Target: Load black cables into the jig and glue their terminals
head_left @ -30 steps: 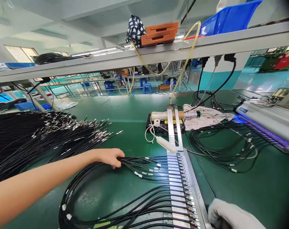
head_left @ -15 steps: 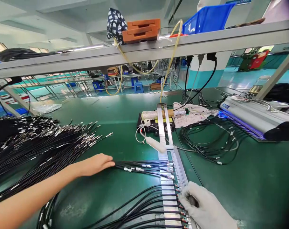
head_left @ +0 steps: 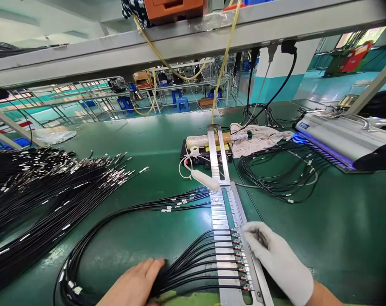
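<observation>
My left hand (head_left: 133, 282), bare, is low in the view, its fingers closed around a bundle of black cables (head_left: 193, 255). These cables fan out to the right and lie side by side across a slotted metal fixture (head_left: 223, 255), their ends along its bar. My right hand (head_left: 277, 257), in a white glove, has thumb and fingers closed at the fixture's right-hand bar (head_left: 257, 270). Farther up, a second group of black cables (head_left: 142, 207) with white tags lies loose, its ends resting on the fixture's upper slots.
Large piles of black cables (head_left: 62, 204) cover the left side of the green table (head_left: 323, 238). Behind the fixture stand a black control box (head_left: 197, 160) and a white cylindrical handle (head_left: 205, 180). A silver lamp unit (head_left: 336, 138) glows violet at right, near coiled cables (head_left: 269, 180).
My left hand has let go of the upper cables, leaving them on the fixture, and moved down to the lower bundle. My right hand stays at the bar. The view has tilted down.
</observation>
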`<state>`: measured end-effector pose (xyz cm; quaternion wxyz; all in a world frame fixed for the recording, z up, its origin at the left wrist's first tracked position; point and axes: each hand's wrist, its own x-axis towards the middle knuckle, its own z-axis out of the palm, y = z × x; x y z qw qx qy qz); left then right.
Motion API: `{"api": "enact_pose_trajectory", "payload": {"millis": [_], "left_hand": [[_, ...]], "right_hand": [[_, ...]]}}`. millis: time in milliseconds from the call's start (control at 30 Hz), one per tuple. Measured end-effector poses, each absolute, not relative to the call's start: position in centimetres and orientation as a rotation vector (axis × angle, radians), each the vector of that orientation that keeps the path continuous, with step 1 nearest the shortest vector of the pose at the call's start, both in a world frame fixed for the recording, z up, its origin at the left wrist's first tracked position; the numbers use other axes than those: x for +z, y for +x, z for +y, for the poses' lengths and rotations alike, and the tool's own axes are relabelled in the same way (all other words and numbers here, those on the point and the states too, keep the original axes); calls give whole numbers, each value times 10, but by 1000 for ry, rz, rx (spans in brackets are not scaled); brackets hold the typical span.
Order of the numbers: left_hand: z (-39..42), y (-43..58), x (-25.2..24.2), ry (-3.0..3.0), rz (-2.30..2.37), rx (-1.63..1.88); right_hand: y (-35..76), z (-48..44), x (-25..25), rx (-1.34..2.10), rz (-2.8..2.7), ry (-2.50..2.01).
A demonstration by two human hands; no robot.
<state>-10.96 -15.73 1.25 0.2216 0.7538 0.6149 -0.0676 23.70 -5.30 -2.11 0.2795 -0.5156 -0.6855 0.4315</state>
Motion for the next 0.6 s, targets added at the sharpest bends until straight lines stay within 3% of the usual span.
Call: {"api": "enact_pose_trajectory", "payload": {"millis": [167, 433, 600], "left_hand": [[-162, -99, 16, 1952, 1751, -66], [-133, -84, 95, 1538, 1729, -17], [-124, -91, 77, 1701, 1762, -202]], "right_hand": [[242, -50, -24, 1157, -1728, -1397], [239, -48, -40, 946, -1894, -1453], [238, -47, -40, 864, -1980, -1444]]}}
